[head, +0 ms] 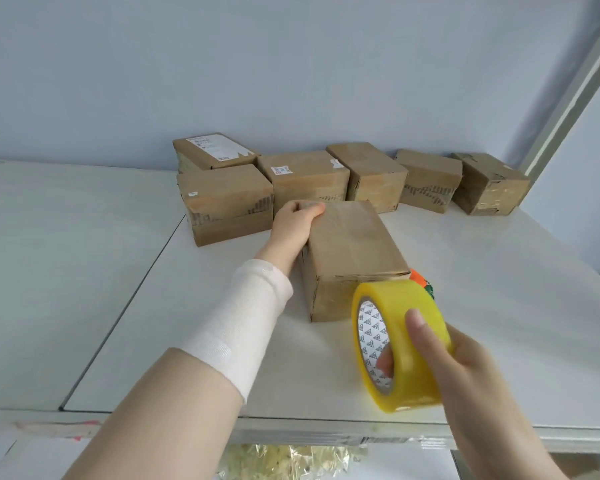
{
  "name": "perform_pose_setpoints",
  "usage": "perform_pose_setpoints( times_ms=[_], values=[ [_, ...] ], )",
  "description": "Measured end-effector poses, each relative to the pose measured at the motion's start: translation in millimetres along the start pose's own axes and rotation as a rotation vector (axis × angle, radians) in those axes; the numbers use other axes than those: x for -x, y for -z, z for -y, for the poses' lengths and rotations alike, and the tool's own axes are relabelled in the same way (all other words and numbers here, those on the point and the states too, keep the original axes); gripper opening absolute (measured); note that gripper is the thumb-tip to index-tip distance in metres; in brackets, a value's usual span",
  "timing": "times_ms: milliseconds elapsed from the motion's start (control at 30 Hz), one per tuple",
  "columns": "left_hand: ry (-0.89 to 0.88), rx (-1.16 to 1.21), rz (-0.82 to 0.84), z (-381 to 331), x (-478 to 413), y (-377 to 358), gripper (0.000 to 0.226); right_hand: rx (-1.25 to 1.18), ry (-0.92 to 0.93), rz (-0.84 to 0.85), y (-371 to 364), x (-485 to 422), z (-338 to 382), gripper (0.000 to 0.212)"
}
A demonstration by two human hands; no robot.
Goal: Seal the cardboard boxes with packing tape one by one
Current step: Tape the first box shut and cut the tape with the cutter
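The left hand [297,221] grips the far end of a box [352,251] lying near the middle of the white tabletop [499,306]. The right hand [465,368] holds a yellow tape roll [400,344] just before the box, thumb on top, a finger through the core. Six boxes [305,174] line the wall behind.

A white smooth-topped table [499,306] stands against a pale blue wall [291,64], and below its front edge shows a clear plastic bag of pale yellow pieces [291,462].
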State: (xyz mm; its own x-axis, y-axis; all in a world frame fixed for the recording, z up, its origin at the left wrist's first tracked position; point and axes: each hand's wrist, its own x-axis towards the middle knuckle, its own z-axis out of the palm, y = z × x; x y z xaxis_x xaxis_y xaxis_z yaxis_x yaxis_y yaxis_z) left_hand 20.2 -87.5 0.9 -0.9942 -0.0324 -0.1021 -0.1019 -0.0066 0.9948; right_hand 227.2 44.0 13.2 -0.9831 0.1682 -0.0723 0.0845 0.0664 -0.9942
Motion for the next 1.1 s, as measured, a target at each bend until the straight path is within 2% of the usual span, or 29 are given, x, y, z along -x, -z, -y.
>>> perform_pose_setpoints(
  times_ms=[67, 133, 200, 300, 367, 400, 467, 567, 667, 767, 867, 967, 1100],
  values=[
    [-0.007, -0.027, 0.015, -2, 2, -2, 0.029, -0.031, 0.009, -0.013, -1, -1, -5, 0.055],
    [-0.110, -0.084, -0.004, 0, 11, 3, 0.049, -0.056, 0.015, -0.019, -1, -3, -5, 0.054],
    [-0.403, -0.212, 0.026, 7, 30, 18, 0.064, -0.089, 0.012, -0.021, 1, -3, -6, 0.053],
    [-0.900, -0.689, 0.329, 21, 64, 39, 0.072, -0.144, 0.019, 0.033, 3, -1, -4, 0.053],
    [-1.062, -0.911, 0.351, 22, 71, 45, 0.065, -0.150, 0.064, 0.097, 5, -3, 6, 0.047],
    [-1.072, -0.899, 0.300, 15, 74, 46, 0.059, -0.141, 0.112, 0.135, 5, -5, 16, 0.044],
    [-1.022, -0.752, 0.200, -3, 76, 48, 0.047, -0.169, 0.234, 0.226, 7, -12, 49, 0.033],
    [-0.797, -0.378, 0.170, -34, 75, 48, 0.023, -0.328, 0.330, 0.391, 9, -38, 103, 0.026],
    [-0.571, -0.304, 0.117, -52, 61, 41, 0.005, -0.330, 0.258, 0.436, -2, -76, 136, 0.046],
    [-0.283, -0.105, 0.145, -53, 42, 34, 0.016, -0.260, 0.246, 0.352, -23, -107, 133, 0.041],
    [-0.118, -0.012, 0.138, -54, 24, 29, 0.020, -0.103, 0.377, 0.195, -37, -124, 113, 0.026],
    [-0.068, 0.001, 0.093, -57, 10, 25, 0.021, 0.059, 0.474, 0.097, -43, -126, 106, 0.032],
    [-0.081, -0.005, 0.130, -54, 2, 27, 0.019, 0.032, 0.597, 0.046, -36, -105, 92, 0.043]
  ],
)
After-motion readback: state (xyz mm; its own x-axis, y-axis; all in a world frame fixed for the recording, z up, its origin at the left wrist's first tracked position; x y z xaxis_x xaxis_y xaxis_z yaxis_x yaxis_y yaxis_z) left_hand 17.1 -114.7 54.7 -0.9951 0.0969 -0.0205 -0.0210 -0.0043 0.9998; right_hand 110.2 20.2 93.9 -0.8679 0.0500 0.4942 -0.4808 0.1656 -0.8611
